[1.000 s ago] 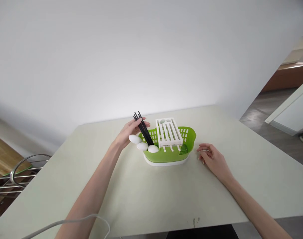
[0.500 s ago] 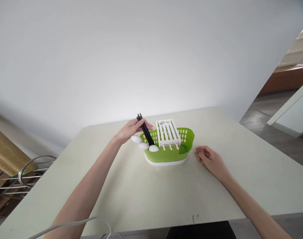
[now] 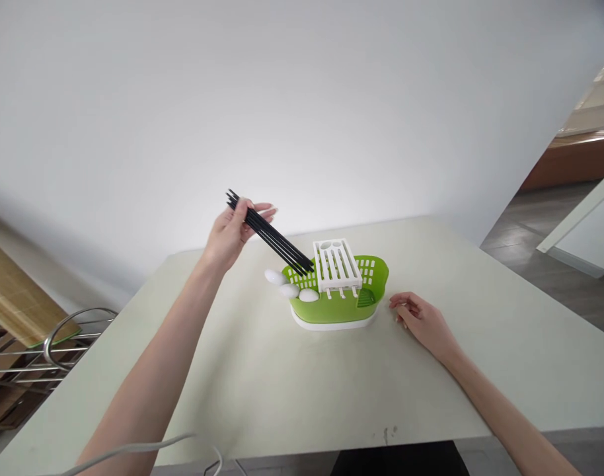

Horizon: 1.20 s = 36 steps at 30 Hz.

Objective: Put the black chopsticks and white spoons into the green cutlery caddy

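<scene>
Right hand (image 3: 421, 324): loosely curled, nothing held
Green basket (image 3: 332, 312): set between hands
Black chopsticks (image 3: 276, 239): slanted down-right from grip, lower ends at basket's left side
Left hand (image 3: 228, 235): nearer, clamped on chopsticks near top

Saw a shiny wire rack (image 3: 47, 350) on the left, next to a wooden cutting board (image 3: 17, 291) with a green edge. Spotted a gray cord (image 3: 128, 447) low down, a big white wall (image 3: 302, 99) and gray floor (image 3: 505, 221).

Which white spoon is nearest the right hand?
The rightmost white spoon, closest to the slotted rack; the middle spoon and leftmost spoon sit farther left.
</scene>
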Motion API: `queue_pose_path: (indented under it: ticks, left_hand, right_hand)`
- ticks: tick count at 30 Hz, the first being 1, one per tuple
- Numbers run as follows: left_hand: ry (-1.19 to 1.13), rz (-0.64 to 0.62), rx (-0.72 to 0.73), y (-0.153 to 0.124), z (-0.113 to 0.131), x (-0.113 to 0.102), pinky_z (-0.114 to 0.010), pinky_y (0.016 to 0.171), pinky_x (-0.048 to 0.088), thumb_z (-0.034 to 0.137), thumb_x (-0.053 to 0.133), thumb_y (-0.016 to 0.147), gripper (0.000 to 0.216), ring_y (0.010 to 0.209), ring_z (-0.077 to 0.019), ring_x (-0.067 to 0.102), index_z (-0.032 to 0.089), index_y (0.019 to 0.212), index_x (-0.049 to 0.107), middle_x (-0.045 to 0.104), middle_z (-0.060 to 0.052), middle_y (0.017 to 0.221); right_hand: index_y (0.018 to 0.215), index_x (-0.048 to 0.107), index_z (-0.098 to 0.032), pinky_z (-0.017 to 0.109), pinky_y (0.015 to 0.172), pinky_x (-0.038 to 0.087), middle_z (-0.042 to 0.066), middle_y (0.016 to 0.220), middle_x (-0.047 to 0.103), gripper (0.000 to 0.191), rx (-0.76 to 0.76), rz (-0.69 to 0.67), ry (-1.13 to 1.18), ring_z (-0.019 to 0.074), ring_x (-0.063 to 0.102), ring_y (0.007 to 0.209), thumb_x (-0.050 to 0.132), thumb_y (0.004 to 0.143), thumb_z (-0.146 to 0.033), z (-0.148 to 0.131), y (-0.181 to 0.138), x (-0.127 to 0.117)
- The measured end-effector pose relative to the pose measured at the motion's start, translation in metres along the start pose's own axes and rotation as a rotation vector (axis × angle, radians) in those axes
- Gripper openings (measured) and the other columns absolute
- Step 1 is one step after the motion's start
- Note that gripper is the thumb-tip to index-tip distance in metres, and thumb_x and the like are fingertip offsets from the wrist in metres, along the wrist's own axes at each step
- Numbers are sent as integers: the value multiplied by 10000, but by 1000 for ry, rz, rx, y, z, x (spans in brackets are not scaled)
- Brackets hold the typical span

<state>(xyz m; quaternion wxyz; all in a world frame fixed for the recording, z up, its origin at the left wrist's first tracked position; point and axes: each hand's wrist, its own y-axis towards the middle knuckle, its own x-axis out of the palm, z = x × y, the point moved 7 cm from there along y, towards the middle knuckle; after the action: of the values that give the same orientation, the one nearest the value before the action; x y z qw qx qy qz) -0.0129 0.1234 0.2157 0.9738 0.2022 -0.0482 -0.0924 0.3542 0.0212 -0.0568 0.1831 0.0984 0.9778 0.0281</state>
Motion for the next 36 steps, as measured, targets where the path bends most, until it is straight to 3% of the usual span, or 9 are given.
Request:
queue_pose_path:
  ticks: [6,11,15,19,26,31,36]
  left_hand:
    - [-127,295,303,3,67,-51,-400,1066,562,471,679,976,298,1112,-212,747,207,903,560,746,-18,980]
    - [-287,476,376,-13,85,-94,-379,1039,546,342,446,1104,298,823,-121,735,181,866,525,624,42,754]
    - [-236,552,291,-31,75,-112,-301,830,568,360,454,1099,301,599,-90,602,194,855,515,542,58,673]
    - [-152,565,152,-44,56,-118,-215,593,486,355,487,1089,284,486,-64,434,211,848,529,438,68,622]
    - [50,485,50,-54,25,-117,-209,485,422,506,689,955,340,461,-69,357,230,841,526,351,78,615]
    - [77,491,50,-60,10,-117,-199,391,266,546,694,941,394,450,-61,263,220,811,514,276,81,604]
    - [164,558,83,-73,6,-114,-229,365,159,584,733,891,559,425,-51,187,231,690,349,203,91,581]
  right_hand:
    - [990,680,-243,309,667,508,30,906,768,254,16,5,-29,168,658,659,538,815,-362,0,-2,-1]
    - [990,681,-239,318,664,512,41,934,778,260,0,4,-33,177,667,667,542,820,-379,1,-2,-1]
    - [990,684,-240,325,683,516,44,949,783,262,-8,12,-50,179,669,671,537,821,-377,3,-1,-2]
    - [977,689,-240,331,704,517,40,923,781,260,-7,12,-64,181,669,673,531,824,-380,2,-2,-2]
    - [989,694,-241,324,718,524,31,916,776,240,-11,7,-65,178,672,675,541,846,-357,3,-2,-3]
    - [1005,693,-236,322,710,515,32,908,770,250,-2,0,-63,180,665,683,541,848,-356,5,-2,-2]
    - [995,692,-235,331,740,508,18,843,750,249,14,-2,-74,184,664,689,532,849,-358,3,-4,-3]
